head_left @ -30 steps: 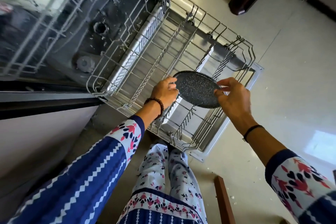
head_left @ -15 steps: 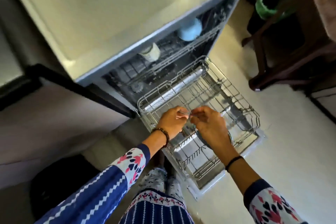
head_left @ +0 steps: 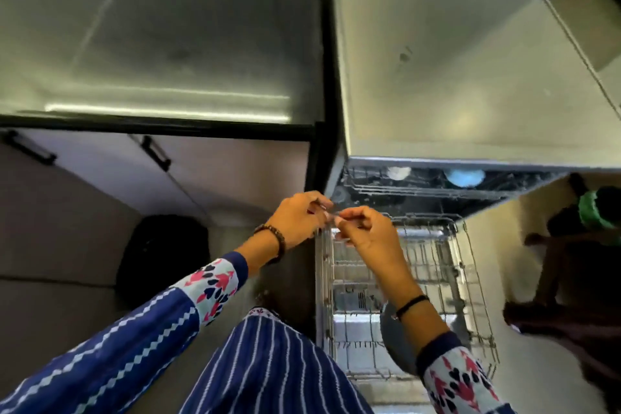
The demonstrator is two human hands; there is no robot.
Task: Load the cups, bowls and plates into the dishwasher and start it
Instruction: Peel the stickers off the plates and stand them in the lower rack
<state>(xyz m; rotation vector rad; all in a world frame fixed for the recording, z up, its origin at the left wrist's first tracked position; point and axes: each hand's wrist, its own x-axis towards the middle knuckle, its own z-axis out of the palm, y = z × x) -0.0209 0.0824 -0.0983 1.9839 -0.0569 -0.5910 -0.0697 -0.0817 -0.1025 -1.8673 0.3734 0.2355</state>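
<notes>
Left grip [head_left: 297, 218] and right grip [head_left: 366, 232] met fingertip to fingertip with fingers curled. Blur hid whether they pinched something thin between them or held nothing. Under the right grip's forearm, and partly hidden by it, a dark plate [head_left: 395, 343] sat in the lower rack [head_left: 324, 282], which was pulled out beneath both grips. Beyond the grips, the upper rack [head_left: 420, 188] carried a white cup [head_left: 398, 172] and what looked like a blue cup [head_left: 465, 177].

Judging by this, loading was under way, with one plate placed and both grips apart from it. The next move probably called for fetching another dish and seating it between the tines beside the plate. Later the racks would need pushing in, the door closing and the dishwasher [head_left: 453, 60] starting.

Left of the grips ran a steel-grey table [head_left: 151, 44] over pale cabinet doors [head_left: 111, 171] with black handles, and a dark bin [head_left: 161, 255] stood low beside them. Right of the grips stood dark wooden furniture [head_left: 571, 279] and something green [head_left: 589, 212].
</notes>
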